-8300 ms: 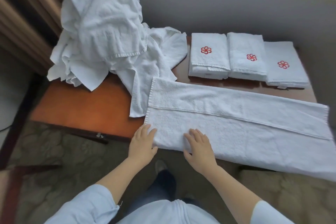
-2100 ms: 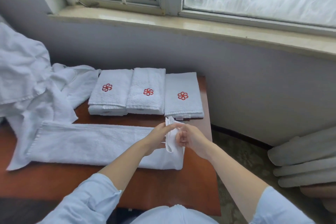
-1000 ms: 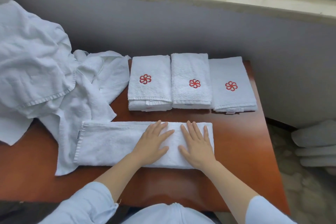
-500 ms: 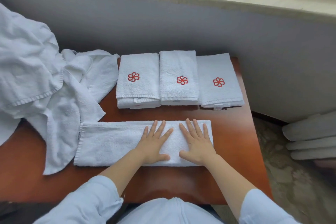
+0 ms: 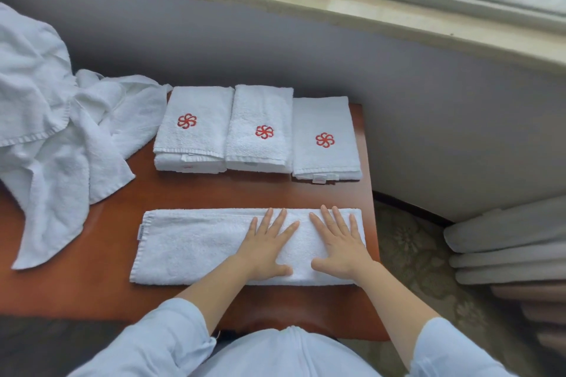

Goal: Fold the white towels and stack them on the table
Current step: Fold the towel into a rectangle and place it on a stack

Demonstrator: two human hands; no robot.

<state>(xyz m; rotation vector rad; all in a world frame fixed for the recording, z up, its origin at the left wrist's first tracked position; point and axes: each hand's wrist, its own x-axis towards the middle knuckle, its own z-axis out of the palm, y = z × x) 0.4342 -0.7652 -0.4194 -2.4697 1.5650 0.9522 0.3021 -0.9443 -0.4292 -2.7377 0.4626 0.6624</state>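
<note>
- The half-folded towel point(image 5: 196, 245) lies right under my hands on the near part of the wooden table point(image 5: 101, 294). Its long axis runs left to right, parallel to the table's front edge.
- Both hands sit on its right half. My left hand point(image 5: 266, 251) is near the middle of the strip, and my right hand point(image 5: 340, 246) is just short of its right end, which reaches the table's right edge.
- Both hands are flat, fingers straight and spread, palms pressing the cloth down. Neither has hold of anything.
- The free left end stretches well away from my left hand, which is the nearer one to it. I judge the next fold runs along that long axis, end toward end.
- The towel is white terry in a long narrow band, lying fairly smooth. It has a hemmed short edge and a small label at the left end, and no emblem shows.
- Beyond it, three folded towels point(image 5: 260, 128) with red flower emblems sit side by side, touching.
- A heap of unfolded towels point(image 5: 46, 119) spills over the table's left side.
</note>
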